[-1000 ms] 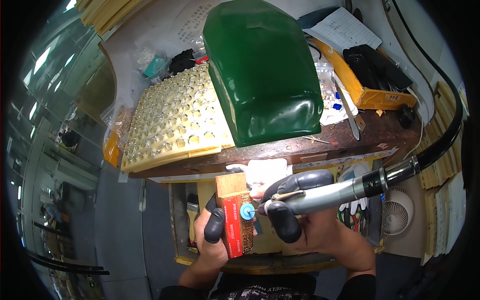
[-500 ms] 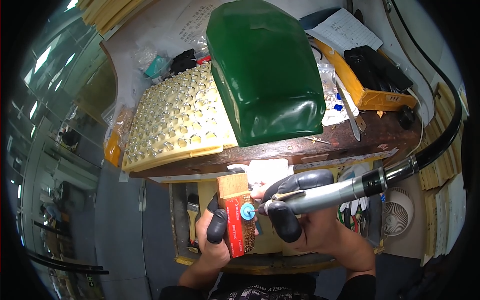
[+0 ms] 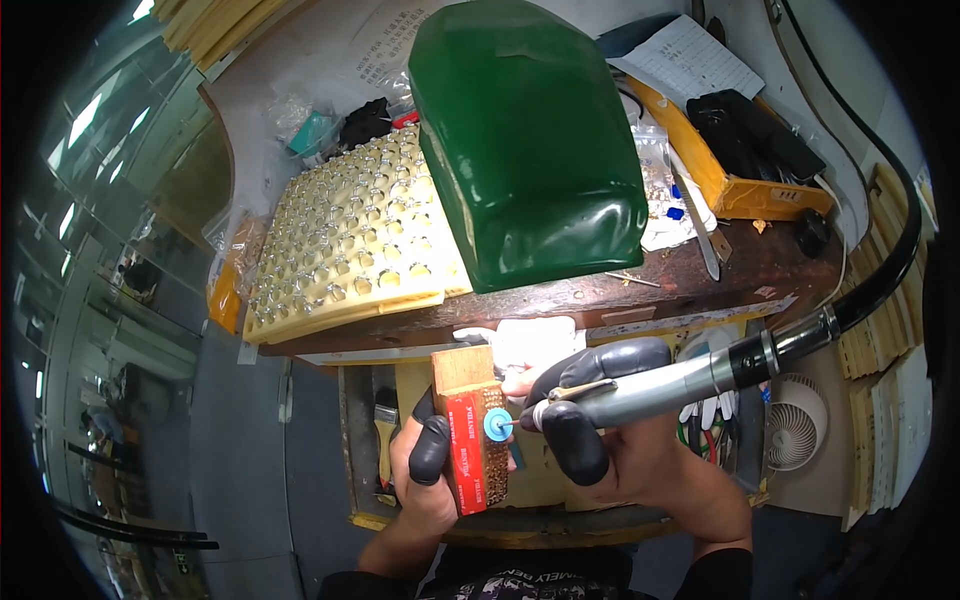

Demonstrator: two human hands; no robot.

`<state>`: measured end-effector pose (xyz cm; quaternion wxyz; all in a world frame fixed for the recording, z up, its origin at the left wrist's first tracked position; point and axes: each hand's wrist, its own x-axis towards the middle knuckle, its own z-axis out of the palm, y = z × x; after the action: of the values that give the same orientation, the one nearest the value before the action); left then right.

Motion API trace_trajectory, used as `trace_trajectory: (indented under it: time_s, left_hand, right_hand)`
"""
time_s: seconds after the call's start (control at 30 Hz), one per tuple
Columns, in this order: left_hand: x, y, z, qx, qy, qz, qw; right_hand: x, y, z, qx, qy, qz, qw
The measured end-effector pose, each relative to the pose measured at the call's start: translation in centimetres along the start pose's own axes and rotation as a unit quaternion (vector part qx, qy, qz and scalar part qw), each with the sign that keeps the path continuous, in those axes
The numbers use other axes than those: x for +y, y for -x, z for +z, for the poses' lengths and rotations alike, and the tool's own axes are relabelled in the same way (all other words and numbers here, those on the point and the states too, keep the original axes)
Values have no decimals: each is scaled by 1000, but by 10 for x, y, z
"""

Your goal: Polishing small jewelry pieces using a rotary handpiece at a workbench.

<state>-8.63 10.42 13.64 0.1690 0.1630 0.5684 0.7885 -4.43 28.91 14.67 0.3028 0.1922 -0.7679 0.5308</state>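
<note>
— What is in the middle?

— A small blue wheel (image 3: 494,424) on the tip of a grey power tool (image 3: 640,392). The wheel touches a wooden brush block (image 3: 472,430) with a red side and short golden bristles.

— Who holds the block?

— The left hand (image 3: 425,465). Its fingers wrap tight around the block from behind, so most of the hand is hidden. The dark fingertip covers show at the red edge.

— And the tool?

— The right hand (image 3: 620,455) grips it tight like a pen, thumb and finger in dark covers. A thick black hose (image 3: 880,270) runs from the tool up and around the right side.

— Is something pinched near the wheel?

— Maybe a tiny thing, but it is too small to tell.

— What is around them?

— A brown bench (image 3: 700,280) above the hands. On it sit a big shiny green cover (image 3: 530,150) and a yellow tray (image 3: 350,245) full of little clear pieces. A small white fan (image 3: 795,435) is at the right, partly hidden by the tool. A paintbrush (image 3: 386,425) lies in the drawer below, half hidden.
</note>
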Motion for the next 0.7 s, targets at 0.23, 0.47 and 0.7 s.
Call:
trace_trajectory:
  time_s: [0.23,0.47,0.7]
  left_hand:
    - [-1,1,2,23,40,-22,999]
    - [-1,1,2,14,30,-8,999]
    - [-1,1,4,21,22,-6,1000]
  right_hand:
    - [2,1,0,-2,-2,-4,1000]
    - [3,-1,2,3,1,-24,1000]
    - [1,-1,4,21,-1,-5,1000]
